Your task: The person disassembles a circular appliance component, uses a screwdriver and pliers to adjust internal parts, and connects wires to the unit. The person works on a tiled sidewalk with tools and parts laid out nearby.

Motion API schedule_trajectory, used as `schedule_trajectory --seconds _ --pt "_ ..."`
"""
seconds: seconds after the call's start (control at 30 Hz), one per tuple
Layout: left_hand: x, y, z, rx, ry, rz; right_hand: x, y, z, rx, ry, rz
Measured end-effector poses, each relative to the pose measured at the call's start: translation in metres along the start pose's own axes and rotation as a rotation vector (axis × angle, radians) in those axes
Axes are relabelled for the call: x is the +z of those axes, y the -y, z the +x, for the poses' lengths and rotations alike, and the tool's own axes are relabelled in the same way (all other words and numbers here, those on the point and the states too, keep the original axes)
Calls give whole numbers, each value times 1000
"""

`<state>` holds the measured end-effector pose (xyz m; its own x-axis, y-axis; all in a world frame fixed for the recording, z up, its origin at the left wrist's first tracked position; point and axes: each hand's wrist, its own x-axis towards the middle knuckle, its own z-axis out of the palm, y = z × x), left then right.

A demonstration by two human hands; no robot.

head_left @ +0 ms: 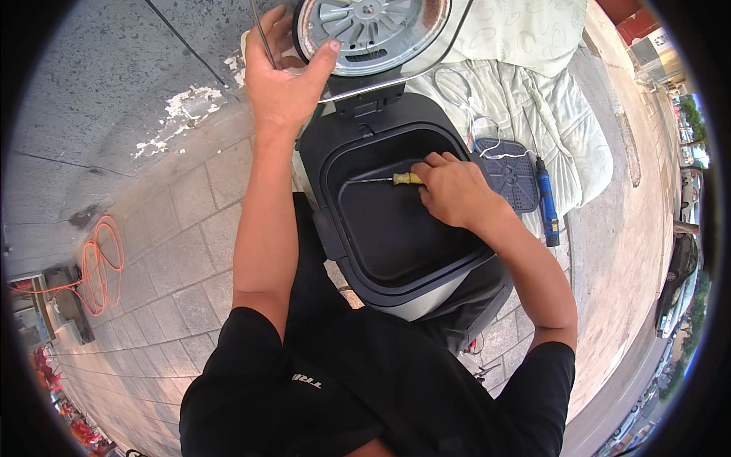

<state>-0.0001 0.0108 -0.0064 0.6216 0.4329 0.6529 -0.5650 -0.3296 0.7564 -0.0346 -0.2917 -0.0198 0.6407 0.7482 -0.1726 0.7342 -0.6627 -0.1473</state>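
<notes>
In front of me stands a dark, square appliance (pixel 396 244) with rounded corners and a deep black cavity, its hinged lid raised at the far side. The lid's underside carries a round metal plate (pixel 373 38) with a slotted, fan-like pattern and rusty patches on its rim. My left hand (pixel 285 87) grips the lid's left edge, the thumb lying against the plate. In my right hand (pixel 457 190) is a screwdriver (pixel 406 179) with a yellow handle. Its thin shaft points left, over the inside of the cavity.
A pale quilted cloth (pixel 548 99) lies beyond and right of the appliance. On it are a black perforated tray (pixel 514 179), white wires (pixel 499 145) and a blue power screwdriver (pixel 546 202) with a long bit. An orange cable (pixel 95 263) is coiled by the grey wall (pixel 99 99).
</notes>
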Motion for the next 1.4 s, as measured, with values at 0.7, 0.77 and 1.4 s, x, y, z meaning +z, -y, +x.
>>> schedule_trajectory --seconds 0.7,0.77,1.4 --pt "-16 -16 -23 271 -282 23 -42 15 12 -48 -91 949" --pt "-22 -31 -48 268 -158 6 -40 18 25 -72 -203 952" --pt "19 -42 -59 -789 360 -303 -51 33 54 -165 -149 664"
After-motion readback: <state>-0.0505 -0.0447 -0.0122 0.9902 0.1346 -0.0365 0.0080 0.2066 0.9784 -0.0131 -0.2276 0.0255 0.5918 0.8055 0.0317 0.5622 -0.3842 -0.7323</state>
